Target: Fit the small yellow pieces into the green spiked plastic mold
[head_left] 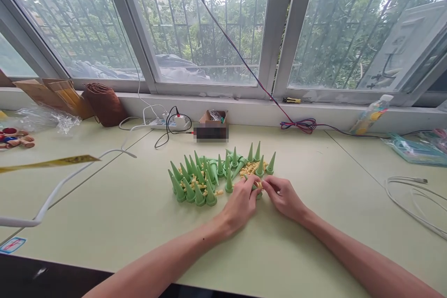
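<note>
Forearms stretch over the table (139, 223), left hand (242, 202) and right hand (284, 195) both pinching one green cone (258, 193) beside yellow bits (249, 167); steady, light fingertip pressure seems best.

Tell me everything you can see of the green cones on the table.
The green cones are matte, plastic-looking, sharp-tipped. Most stand upright, tips up, packed in a cluster on the pale table; a few in the middle lie tipped over. Small yellowish pieces lie scattered among them. The left hand and right hand meet at the cluster's near right edge, fingertips at one cone; the grip is hidden.
</note>
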Demonstrator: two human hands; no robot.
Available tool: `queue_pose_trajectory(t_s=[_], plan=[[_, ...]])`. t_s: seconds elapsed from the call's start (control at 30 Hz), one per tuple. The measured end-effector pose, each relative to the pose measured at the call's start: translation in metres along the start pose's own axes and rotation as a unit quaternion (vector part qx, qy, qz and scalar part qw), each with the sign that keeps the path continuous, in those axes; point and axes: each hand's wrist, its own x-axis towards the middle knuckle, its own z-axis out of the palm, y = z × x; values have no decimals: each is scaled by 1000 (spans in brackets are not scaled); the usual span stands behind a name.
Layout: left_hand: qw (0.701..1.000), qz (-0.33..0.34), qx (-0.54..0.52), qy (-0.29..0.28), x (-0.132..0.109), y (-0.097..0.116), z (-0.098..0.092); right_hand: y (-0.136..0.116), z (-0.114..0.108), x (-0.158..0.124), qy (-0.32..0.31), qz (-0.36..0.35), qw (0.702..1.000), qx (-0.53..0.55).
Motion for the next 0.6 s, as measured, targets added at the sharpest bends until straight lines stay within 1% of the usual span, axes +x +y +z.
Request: queue_pose_trajectory(t_s=[0.2, 0.6], plan=[[1000, -13, -14, -21, 1, 0, -2, -1, 0, -2, -1, -10, 1000, -10], [999, -21, -45, -15, 3, -2, -1, -4, -2, -3, 4, -13, 1000, -21]])
